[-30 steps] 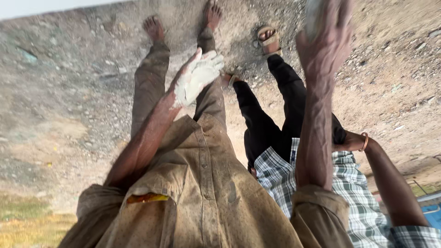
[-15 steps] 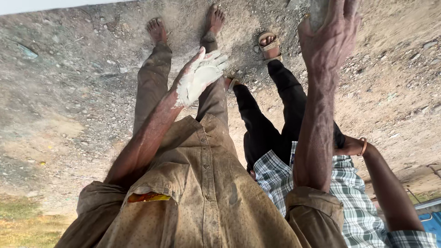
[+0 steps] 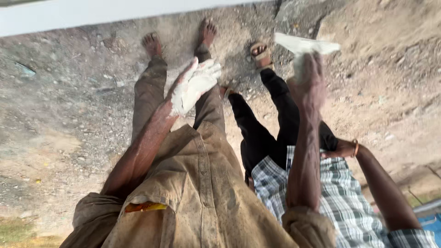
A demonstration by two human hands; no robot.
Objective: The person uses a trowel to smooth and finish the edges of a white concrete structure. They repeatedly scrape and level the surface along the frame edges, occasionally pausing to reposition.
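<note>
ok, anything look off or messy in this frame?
Yes: the left hand, held open above the legs, is caked in white powder or paste up to the wrist. The right hand grips a white crumpled piece; it is too blurred to tell what kind. The tan shirt is dust-stained.

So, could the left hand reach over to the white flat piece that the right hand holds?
Probably yes. The left hand, coated in white powder, is open and holds nothing, and nothing seems to stand between it and the white flat piece gripped in the right hand.
</note>
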